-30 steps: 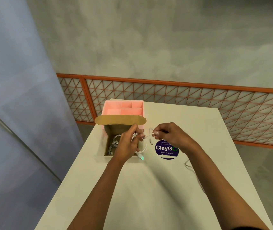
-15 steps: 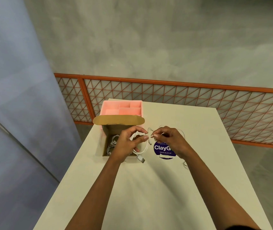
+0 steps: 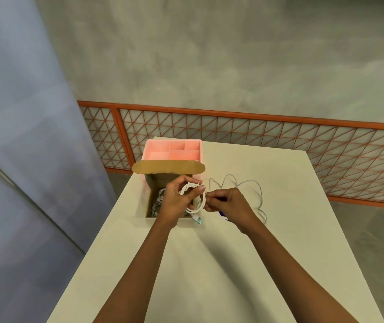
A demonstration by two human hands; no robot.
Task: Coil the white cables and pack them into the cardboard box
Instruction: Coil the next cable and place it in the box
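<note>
My left hand point(image 3: 177, 203) grips a coiled white cable point(image 3: 197, 201) just above the right side of the open cardboard box point(image 3: 150, 190). The cable's plug end point(image 3: 197, 219) hangs down at the box's near right corner. My right hand point(image 3: 229, 206) pinches the same cable's free end right beside the coil. Coiled white cables point(image 3: 157, 202) lie inside the box, partly hidden by my left hand. A thin loose white cable point(image 3: 254, 183) curls on the table behind and to the right of my right hand.
A pink divided organiser point(image 3: 174, 150) stands behind the box, whose lid flap point(image 3: 167, 166) stands open against it. A purple sticker point(image 3: 222, 214) shows under my right hand. The white table point(image 3: 209, 264) ends at the left near the box. An orange lattice railing point(image 3: 279, 141) runs behind.
My right hand has moved left to meet the coil in my left hand. The loose thin cable behind it has come into view and the purple sticker is now mostly covered.
</note>
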